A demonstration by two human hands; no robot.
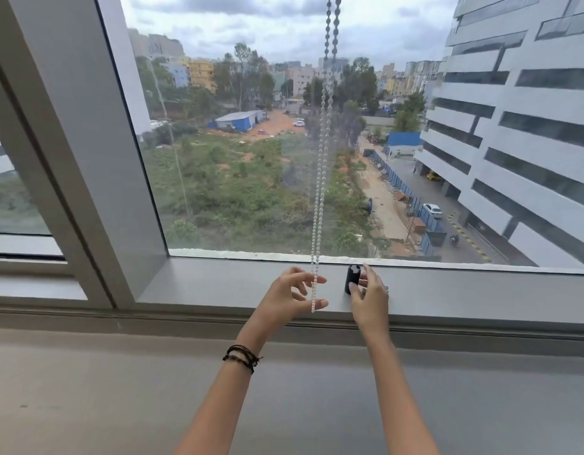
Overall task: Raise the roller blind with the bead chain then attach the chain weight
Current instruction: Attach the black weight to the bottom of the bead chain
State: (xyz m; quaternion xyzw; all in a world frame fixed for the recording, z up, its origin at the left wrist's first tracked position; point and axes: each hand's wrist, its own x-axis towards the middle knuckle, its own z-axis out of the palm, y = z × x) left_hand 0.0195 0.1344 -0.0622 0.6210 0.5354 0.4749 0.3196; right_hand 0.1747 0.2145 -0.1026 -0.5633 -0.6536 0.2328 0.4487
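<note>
The left hand (289, 295), fingers spread, steadies the bead chain (320, 178) while the right hand (369, 300) pinches the black chain weight (352, 277), likely to attach it.

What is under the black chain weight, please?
The grey window sill lies under the chain weight. The right hand grips it, and its fingers cover part of the lower end, so contact with the sill cannot be seen.

I have a grey sill (481, 290) running along the foot of the window glass (238, 178). On it I see a black weight (352, 277), standing upright near the glass, about midway along the sill.
</note>
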